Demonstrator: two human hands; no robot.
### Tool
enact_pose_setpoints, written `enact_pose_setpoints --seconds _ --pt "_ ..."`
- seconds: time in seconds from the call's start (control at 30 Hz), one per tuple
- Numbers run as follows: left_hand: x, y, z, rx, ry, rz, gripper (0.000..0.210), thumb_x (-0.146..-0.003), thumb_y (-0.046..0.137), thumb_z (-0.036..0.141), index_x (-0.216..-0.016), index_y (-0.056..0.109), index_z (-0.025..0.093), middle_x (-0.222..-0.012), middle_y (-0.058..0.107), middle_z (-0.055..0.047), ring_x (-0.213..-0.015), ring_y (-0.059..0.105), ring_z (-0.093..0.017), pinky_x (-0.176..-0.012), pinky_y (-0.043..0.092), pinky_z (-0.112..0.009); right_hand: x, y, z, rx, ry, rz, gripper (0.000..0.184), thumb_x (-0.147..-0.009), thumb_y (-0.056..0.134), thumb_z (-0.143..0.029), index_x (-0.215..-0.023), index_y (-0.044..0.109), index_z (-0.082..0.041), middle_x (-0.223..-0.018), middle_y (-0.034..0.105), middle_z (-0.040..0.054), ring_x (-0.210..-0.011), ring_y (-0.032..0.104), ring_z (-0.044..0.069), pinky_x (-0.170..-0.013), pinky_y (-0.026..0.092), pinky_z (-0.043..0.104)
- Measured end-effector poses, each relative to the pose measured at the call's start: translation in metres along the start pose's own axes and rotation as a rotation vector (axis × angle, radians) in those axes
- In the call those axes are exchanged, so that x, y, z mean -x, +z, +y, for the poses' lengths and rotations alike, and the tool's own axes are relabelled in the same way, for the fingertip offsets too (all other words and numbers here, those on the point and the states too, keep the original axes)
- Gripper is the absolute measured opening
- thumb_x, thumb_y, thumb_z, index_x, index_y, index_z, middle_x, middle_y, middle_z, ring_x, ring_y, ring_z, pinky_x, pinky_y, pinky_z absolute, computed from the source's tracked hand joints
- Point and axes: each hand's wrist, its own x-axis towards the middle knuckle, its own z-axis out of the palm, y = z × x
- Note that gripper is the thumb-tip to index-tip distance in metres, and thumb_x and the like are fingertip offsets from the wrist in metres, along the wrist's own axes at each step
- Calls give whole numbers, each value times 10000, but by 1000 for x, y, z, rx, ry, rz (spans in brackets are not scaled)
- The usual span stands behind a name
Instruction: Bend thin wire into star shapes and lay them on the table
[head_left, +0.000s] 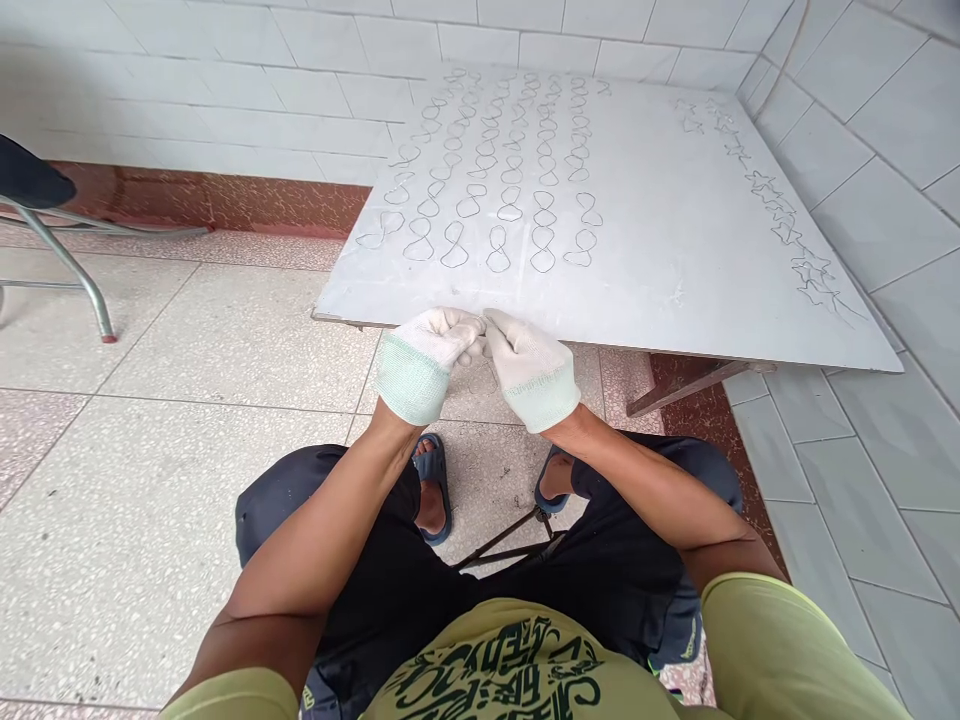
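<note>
My left hand (442,340) and my right hand (521,350) meet at the near edge of the white table, both in white gloves with pale green cuffs. Thumbs and fingers are pinched together, tips almost touching. Between them is a thin wire, mostly hidden by the gloves; a faint bit of it seems to hang below the fingertips. Beyond my hands, rows of thin wires bent into figure-eight loops (543,232) lie flat on the table. Star-shaped wire pieces (784,215) lie in a line along the table's right side.
The white table (675,270) stands against tiled walls (480,45) at the back and right. Its wooden leg (690,385) slants beneath the near edge. At the left is a chair with a metal leg (71,265). My knees and slippers are under my arms.
</note>
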Motion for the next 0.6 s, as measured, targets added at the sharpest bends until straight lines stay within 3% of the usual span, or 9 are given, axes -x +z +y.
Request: enact_pose_setpoints --seconds 0.1,0.3,0.37,0.5,0.6 --pt "0 2 -1 72 -19 120 310 -742 825 478 -701 654 223 -636 639 -14 -595 495 -117 -559 401 -246 1 1 1 -92 20 26 403 -1248 474 -383 -1299 862 -288 -1081 895 6 -1061 842 223 -941 618 336" --pt "3 6 3 221 -70 38 356 -673 912 483 -696 672 222 -581 541 15 -575 467 -126 -500 392 -252 9 -2 12 226 -183 44 489 -1267 422 -389 -1481 831 -229 -1213 897 98 -1065 809 258 -955 591 353" --pt "6 10 5 248 -52 58 356 -698 928 475 -692 684 216 -588 537 15 -569 465 -125 -497 413 -257 11 -2 13 254 -232 35 518 -1276 381 -379 -1504 816 -214 -1245 891 104 -1055 793 253 -959 583 351" --pt "10 19 8 321 -18 87 391 -709 948 438 -597 652 209 -583 547 2 -561 467 -104 -524 445 -244 12 1 13 246 -241 19 547 -1288 321 -381 -1484 810 -230 -1084 874 78 -956 756 237 -892 574 345" --pt "12 22 8 358 -24 118 337 -705 948 394 -612 695 191 -592 570 0 -566 484 -92 -550 467 -231 12 4 14 245 -262 21 542 -1287 318 -367 -1507 790 -215 -1123 873 89 -1000 755 237 -905 573 339"
